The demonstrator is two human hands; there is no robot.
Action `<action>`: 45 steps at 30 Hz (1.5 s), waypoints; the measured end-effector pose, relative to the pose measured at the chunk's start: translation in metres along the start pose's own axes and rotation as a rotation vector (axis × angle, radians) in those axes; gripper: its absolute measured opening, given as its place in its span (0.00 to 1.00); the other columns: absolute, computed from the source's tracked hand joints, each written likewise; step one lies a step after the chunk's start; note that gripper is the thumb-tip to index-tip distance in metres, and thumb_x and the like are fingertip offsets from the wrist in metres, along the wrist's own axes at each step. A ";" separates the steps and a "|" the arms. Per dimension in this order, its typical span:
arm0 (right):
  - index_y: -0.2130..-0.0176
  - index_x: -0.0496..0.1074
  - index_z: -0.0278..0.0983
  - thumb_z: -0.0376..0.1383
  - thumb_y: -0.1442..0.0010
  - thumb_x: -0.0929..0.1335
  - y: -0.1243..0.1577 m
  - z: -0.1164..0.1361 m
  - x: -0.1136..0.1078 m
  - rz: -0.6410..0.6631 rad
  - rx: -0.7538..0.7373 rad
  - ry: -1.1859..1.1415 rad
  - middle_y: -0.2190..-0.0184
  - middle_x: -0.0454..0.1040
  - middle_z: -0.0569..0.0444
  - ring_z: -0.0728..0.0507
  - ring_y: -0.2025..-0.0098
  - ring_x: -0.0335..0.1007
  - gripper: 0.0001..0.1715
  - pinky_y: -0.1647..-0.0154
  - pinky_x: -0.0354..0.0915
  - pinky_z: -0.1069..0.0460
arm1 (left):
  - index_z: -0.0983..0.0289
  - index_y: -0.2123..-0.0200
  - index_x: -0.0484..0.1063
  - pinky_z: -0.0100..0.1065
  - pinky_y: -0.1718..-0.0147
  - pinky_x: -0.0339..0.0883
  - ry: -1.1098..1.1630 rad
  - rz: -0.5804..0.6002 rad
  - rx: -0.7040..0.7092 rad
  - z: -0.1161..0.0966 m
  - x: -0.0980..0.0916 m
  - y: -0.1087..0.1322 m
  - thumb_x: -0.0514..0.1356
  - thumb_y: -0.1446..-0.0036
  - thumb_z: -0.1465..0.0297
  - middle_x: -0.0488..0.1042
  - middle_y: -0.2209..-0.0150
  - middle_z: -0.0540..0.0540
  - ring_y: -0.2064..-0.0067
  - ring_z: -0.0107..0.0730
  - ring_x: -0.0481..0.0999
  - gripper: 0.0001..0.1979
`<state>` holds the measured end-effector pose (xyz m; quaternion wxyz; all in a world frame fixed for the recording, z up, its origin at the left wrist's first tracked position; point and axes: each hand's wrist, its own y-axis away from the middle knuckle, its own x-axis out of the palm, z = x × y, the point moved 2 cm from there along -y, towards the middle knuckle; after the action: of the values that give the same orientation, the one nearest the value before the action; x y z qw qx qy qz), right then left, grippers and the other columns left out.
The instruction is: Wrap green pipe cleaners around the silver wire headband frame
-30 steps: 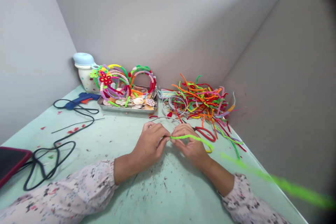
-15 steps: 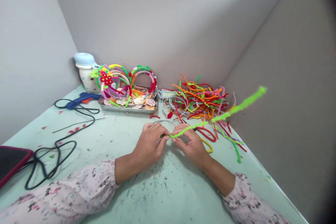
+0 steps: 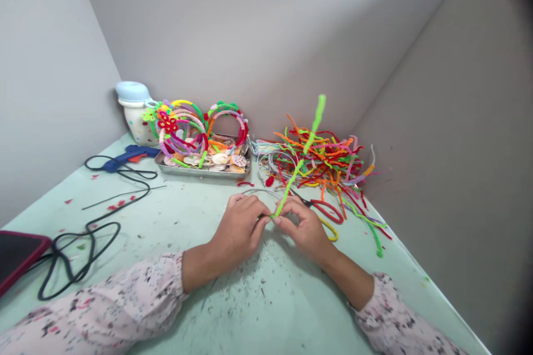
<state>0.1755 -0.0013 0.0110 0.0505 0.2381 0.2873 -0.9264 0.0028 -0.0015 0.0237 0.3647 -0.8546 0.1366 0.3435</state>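
Note:
A bright green pipe cleaner point(image 3: 293, 176) rises from between my fingertips, leaning up and to the right. My left hand point(image 3: 238, 228) pinches near its lower end, where a bit of thin wire may be hidden by the fingers. My right hand point(image 3: 303, 233) is closed beside it, thumb and forefinger at the base of the pipe cleaner. Behind the hands a thin grey metal hoop point(image 3: 262, 191) shows in part. Scissors with a red and a yellow handle loop point(image 3: 328, 212) lie just past my right hand.
At the back stands a metal tray point(image 3: 204, 173) of shells with colourful wrapped headbands point(image 3: 183, 122). Right of it is a pile of pipe cleaners point(image 3: 328, 155). A blue glue gun point(image 3: 131, 156), its black cord, a cup point(image 3: 139, 116) and a red-edged phone point(image 3: 25, 258) lie left.
The green pipe cleaner's free end has swung from pointing far right to nearly upright. Both hands stay in almost the same place.

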 end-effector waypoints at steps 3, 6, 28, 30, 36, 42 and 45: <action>0.70 0.69 0.38 0.35 0.43 0.69 0.000 0.001 0.000 0.021 0.030 -0.006 0.66 0.71 0.53 0.44 0.60 0.67 0.04 0.55 0.63 0.48 | 0.63 0.65 0.67 0.41 0.56 0.55 0.006 -0.007 0.002 0.000 0.001 0.001 0.53 0.40 0.75 0.71 0.67 0.52 0.62 0.34 0.68 0.04; 0.68 0.70 0.38 0.35 0.43 0.69 0.000 0.003 0.000 0.037 0.051 0.003 0.66 0.70 0.53 0.44 0.60 0.67 0.03 0.54 0.62 0.48 | 0.63 0.65 0.67 0.40 0.56 0.55 0.020 -0.014 -0.023 0.000 0.000 0.001 0.53 0.41 0.75 0.71 0.67 0.52 0.62 0.34 0.69 0.04; 0.68 0.70 0.38 0.37 0.40 0.65 0.000 0.002 -0.001 0.068 0.084 -0.048 0.67 0.68 0.52 0.43 0.60 0.65 0.06 0.55 0.61 0.48 | 0.63 0.65 0.67 0.40 0.57 0.55 0.010 -0.007 -0.003 0.001 0.003 0.001 0.53 0.40 0.75 0.71 0.67 0.52 0.63 0.34 0.68 0.04; 0.68 0.70 0.38 0.37 0.40 0.65 0.000 0.002 -0.001 0.070 0.087 -0.051 0.67 0.68 0.53 0.43 0.60 0.65 0.07 0.55 0.61 0.48 | 0.63 0.64 0.67 0.40 0.57 0.55 0.016 -0.008 0.003 0.000 0.003 0.002 0.53 0.40 0.75 0.71 0.67 0.52 0.62 0.33 0.68 0.04; 0.67 0.71 0.38 0.37 0.39 0.65 0.002 0.004 0.001 0.075 0.092 -0.088 0.66 0.69 0.53 0.44 0.60 0.65 0.07 0.54 0.61 0.48 | 0.63 0.66 0.66 0.40 0.57 0.56 0.046 -0.011 -0.014 -0.001 0.001 0.002 0.56 0.44 0.74 0.70 0.68 0.51 0.63 0.34 0.68 0.02; 0.67 0.70 0.38 0.36 0.39 0.64 0.003 0.003 0.001 0.078 0.059 -0.098 0.66 0.68 0.52 0.43 0.59 0.65 0.07 0.54 0.61 0.48 | 0.62 0.68 0.65 0.40 0.57 0.56 0.029 -0.026 -0.032 0.000 0.002 0.002 0.57 0.46 0.74 0.70 0.68 0.51 0.64 0.33 0.69 0.02; 0.67 0.69 0.38 0.35 0.40 0.65 0.003 0.002 0.001 0.066 0.018 -0.052 0.66 0.69 0.52 0.43 0.59 0.65 0.04 0.54 0.61 0.47 | 0.62 0.68 0.65 0.40 0.57 0.57 0.020 -0.036 -0.037 0.000 0.002 0.003 0.56 0.46 0.74 0.70 0.69 0.51 0.64 0.33 0.69 0.02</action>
<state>0.1744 -0.0048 0.0107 0.0864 0.2240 0.2693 -0.9326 0.0032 -0.0038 0.0209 0.3535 -0.8669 0.1182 0.3309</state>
